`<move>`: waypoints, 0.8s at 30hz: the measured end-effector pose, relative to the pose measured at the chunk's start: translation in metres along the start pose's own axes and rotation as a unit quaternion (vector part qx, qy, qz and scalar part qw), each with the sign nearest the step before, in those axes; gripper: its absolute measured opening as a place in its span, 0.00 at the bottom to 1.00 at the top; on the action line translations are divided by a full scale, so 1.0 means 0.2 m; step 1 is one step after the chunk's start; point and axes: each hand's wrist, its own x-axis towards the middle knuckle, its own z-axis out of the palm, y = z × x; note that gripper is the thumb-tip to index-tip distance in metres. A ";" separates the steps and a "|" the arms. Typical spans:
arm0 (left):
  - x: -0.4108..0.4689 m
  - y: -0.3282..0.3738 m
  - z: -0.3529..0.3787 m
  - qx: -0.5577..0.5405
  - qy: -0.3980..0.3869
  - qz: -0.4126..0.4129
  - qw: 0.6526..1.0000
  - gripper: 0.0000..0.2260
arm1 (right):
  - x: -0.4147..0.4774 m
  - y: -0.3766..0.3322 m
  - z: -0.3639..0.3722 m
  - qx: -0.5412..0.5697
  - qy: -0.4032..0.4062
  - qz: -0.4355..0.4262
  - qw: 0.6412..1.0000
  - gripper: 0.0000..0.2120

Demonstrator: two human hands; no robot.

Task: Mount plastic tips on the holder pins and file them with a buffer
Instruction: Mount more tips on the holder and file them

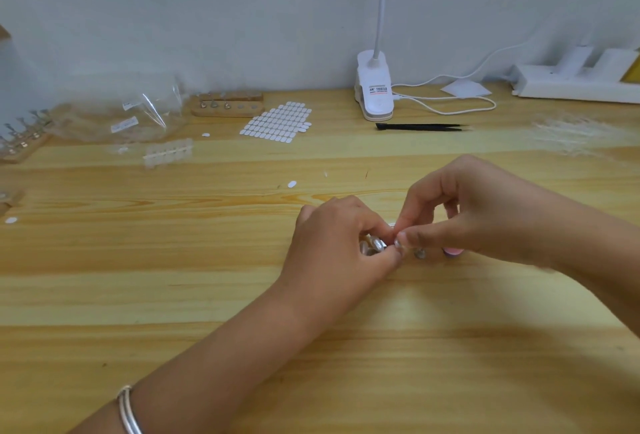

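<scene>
My left hand (341,243) and my right hand (474,206) meet over the middle of the wooden table. The left hand's curled fingers hold a small cluster of metal holder pins (373,245). The right hand's thumb and forefinger pinch a small clear plastic tip (398,242) right at those pins. A pink buffer (453,252) peeks out under the right hand, mostly hidden. One more metal pin (420,253) stands beneath the right fingers.
A strip of clear tips (168,153), a sheet of white adhesive tabs (277,120), wooden pin holders (227,105) (22,142), plastic bags (117,114), black tweezers (420,127), a clip lamp (374,90) and a power strip (575,81) lie along the back.
</scene>
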 end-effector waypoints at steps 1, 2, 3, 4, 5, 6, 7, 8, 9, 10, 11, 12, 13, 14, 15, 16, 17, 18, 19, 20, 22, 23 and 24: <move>0.00 0.00 0.00 0.014 -0.001 0.002 1.000 0.06 | 0.00 -0.01 0.00 -0.035 0.005 -0.003 0.999 0.06; 0.00 0.01 0.00 0.036 -0.003 0.006 0.999 0.05 | 0.01 -0.02 -0.01 -0.066 0.006 0.000 0.998 0.06; -0.01 0.01 -0.01 0.061 -0.008 0.013 0.998 0.05 | 0.01 -0.04 -0.02 -0.098 0.000 0.004 0.995 0.04; -0.01 0.01 -0.01 0.081 -0.016 0.020 0.996 0.06 | 0.02 -0.05 -0.04 -0.125 -0.008 0.006 0.992 0.02; -0.02 0.00 -0.03 0.091 -0.023 0.024 0.995 0.10 | 0.04 -0.07 -0.06 -0.141 -0.016 0.002 0.990 0.02; -0.03 -0.01 -0.06 0.093 -0.027 0.025 0.995 0.15 | 0.07 -0.07 -0.10 -0.132 -0.013 -0.004 0.991 0.03; -0.03 -0.03 -0.09 0.092 -0.027 0.026 0.995 0.20 | 0.10 -0.08 -0.13 -0.108 -0.002 -0.010 0.994 0.03; -0.04 -0.05 -0.14 0.092 -0.024 0.030 0.995 0.24 | 0.14 -0.08 -0.15 -0.092 0.015 -0.013 0.996 0.02; -0.05 -0.07 -0.18 0.094 -0.025 0.034 0.995 0.26 | 0.17 -0.08 -0.15 -0.093 0.027 -0.019 0.995 0.03; -0.07 -0.09 -0.21 0.097 -0.035 0.038 0.994 0.26 | 0.21 -0.07 -0.13 -0.104 0.028 -0.022 0.994 0.05; -0.09 -0.12 -0.25 0.106 -0.050 0.042 0.992 0.26 | 0.25 -0.07 -0.10 -0.113 0.017 -0.027 0.993 0.06; -0.10 -0.14 -0.27 0.122 -0.069 0.049 0.989 0.26 | 0.27 -0.06 -0.06 -0.117 -0.006 -0.031 0.993 0.06; -0.11 -0.15 -0.29 0.145 -0.088 0.060 0.984 0.27 | 0.29 -0.07 -0.02 -0.117 -0.031 -0.033 0.992 0.06; -0.12 -0.16 -0.29 0.167 -0.107 0.071 0.978 0.27 | 0.30 -0.07 0.01 -0.112 -0.050 -0.033 0.992 0.06; -0.12 -0.17 -0.30 0.186 -0.125 0.082 0.971 0.28 | 0.31 -0.06 0.04 -0.105 -0.057 -0.035 0.992 0.06; -0.12 -0.17 -0.30 0.200 -0.140 0.089 0.966 0.29 | 0.32 -0.06 0.05 -0.099 -0.055 -0.037 0.993 0.06; -0.11 -0.17 -0.30 0.210 -0.150 0.095 0.961 0.30 | 0.32 -0.05 0.06 -0.094 -0.048 -0.039 0.994 0.06; -0.11 -0.18 -0.30 0.217 -0.157 0.101 0.958 0.31 | 0.33 -0.04 0.07 -0.091 -0.040 -0.040 0.994 0.06; -0.10 -0.18 -0.30 0.222 -0.161 0.108 0.956 0.32 | 0.33 -0.04 0.07 -0.090 -0.035 -0.042 0.994 0.06; -0.10 -0.18 -0.30 0.225 -0.163 0.114 0.954 0.32 | 0.33 -0.04 0.08 -0.091 -0.031 -0.042 0.994 0.06; -0.09 -0.18 -0.30 0.227 -0.163 0.123 0.952 0.32 | 0.32 -0.04 0.09 -0.098 -0.018 -0.044 0.994 0.07; -0.08 -0.18 -0.29 0.226 -0.162 0.124 0.953 0.32 | 0.32 -0.04 0.10 -0.102 -0.008 -0.047 0.994 0.07; -0.08 -0.18 -0.29 0.221 -0.160 0.123 0.954 0.32 | 0.31 -0.04 0.10 -0.109 0.001 -0.053 0.993 0.08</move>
